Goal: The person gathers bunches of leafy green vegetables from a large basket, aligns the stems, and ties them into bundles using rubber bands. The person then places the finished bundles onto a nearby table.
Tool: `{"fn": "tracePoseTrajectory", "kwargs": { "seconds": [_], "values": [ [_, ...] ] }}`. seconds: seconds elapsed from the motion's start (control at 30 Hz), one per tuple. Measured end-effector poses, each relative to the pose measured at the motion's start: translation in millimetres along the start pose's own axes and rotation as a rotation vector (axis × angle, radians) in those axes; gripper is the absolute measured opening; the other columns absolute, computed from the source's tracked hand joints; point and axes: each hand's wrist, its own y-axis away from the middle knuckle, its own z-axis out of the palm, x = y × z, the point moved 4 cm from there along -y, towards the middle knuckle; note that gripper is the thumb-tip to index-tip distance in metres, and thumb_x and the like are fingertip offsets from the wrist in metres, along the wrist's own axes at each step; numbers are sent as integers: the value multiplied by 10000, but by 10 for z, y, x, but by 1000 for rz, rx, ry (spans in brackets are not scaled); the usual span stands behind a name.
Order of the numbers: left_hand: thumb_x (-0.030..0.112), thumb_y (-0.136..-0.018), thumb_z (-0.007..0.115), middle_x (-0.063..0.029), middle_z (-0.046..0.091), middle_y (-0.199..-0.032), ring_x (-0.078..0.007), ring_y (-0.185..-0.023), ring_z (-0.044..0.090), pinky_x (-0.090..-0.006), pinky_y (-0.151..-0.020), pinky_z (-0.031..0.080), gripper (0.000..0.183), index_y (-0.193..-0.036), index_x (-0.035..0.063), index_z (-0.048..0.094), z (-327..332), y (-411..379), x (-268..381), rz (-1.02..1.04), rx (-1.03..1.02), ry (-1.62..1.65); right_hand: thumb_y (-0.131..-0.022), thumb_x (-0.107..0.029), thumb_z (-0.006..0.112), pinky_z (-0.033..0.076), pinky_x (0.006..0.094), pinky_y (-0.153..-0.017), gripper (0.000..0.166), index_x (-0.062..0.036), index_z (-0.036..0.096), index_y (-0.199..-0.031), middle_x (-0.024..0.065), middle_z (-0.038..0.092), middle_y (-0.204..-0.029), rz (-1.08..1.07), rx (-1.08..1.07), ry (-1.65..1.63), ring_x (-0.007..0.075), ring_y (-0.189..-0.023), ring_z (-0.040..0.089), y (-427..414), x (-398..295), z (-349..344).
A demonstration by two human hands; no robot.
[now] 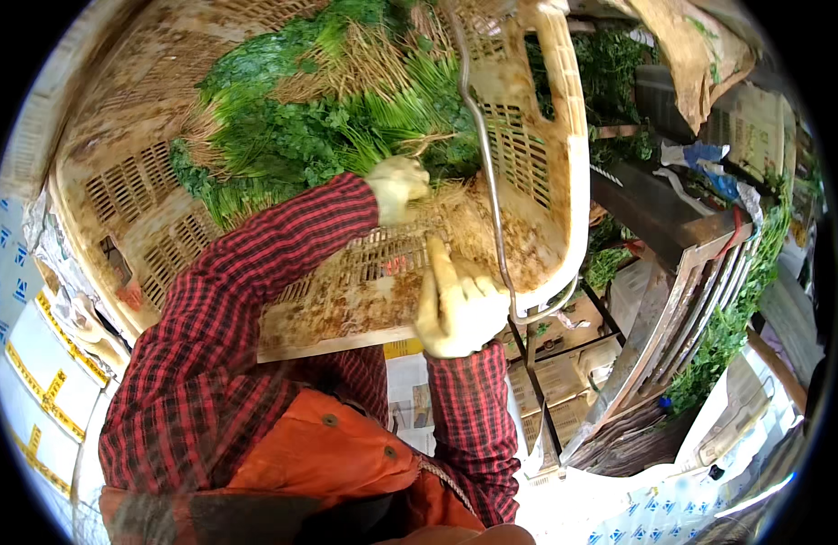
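A large, stained cream plastic crate [354, 327] with slotted walls fills the view before me. Bundles of leafy green herbs [310, 136], with pale brown roots and thin stems, are heaped in its far part. My left hand [397, 187], in a pale glove, reaches inside the crate at the near edge of the heap. Its fingers are curled and blurred; whether they hold stems is unclear. My right hand [463, 300], also gloved, lies over the crate's near right corner. Its index finger points forward while the other fingers bend. I cannot tell whether it grips the wall.
A bent metal rod [484, 136] runs along the crate's right side. To the right stand a slatted rack [691, 300] and loose greens [725, 340], with cardboard boxes [555, 381] below. White boxes with yellow tape [48, 381] stand at left. I wear an orange apron [330, 443].
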Motion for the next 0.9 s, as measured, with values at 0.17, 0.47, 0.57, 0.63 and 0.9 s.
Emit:
{"fn": "tracePoseTrajectory", "kwargs": {
  "seconds": [0.17,0.47,0.57,0.63,0.9],
  "values": [
    [45,-669,713,-13,637,-880,-186,-857,519,-355,-832,446,235,-893,108,747,-300,341,-24,1,-16,148,-837,-146,717,582,324,-654,544,-65,525,-1340,153,691,-968,22,-292,-21,236,-780,681,-321,-56,37],
    [463,-888,622,-84,647,-1016,-233,-898,609,-372,-886,521,497,-1134,31,618,329,82,-249,-349,-95,1324,-894,-348,656,445,521,-1048,657,-19,434,-1418,255,479,-1408,369,-710,-69,388,-1259,516,-1079,-123,1428],
    [523,-920,557,-95,631,-1056,-226,-905,602,-355,-891,503,579,-1196,14,573,392,62,-214,-260,-29,1429,-909,-443,595,416,415,-1088,662,-98,420,-1446,146,361,-1530,655,-863,276,337,-1318,469,-923,410,1844],
    [472,-900,604,-56,623,-1078,-192,-1047,557,-350,-1013,413,492,-1150,50,635,330,88,-134,-42,-134,129,-909,-357,623,431,417,-1063,603,-86,445,-1417,136,355,-1533,730,-784,303,289,-1315,479,-806,708,1888],
    [394,-846,671,8,633,-1197,-189,-1278,469,-438,-1203,197,347,-1123,186,688,18,144,-102,123,-43,-224,-921,-242,586,517,432,-899,407,-149,535,-1314,191,574,-1298,646,-742,207,357,-1128,607,-579,1042,1899]
  ]
}}
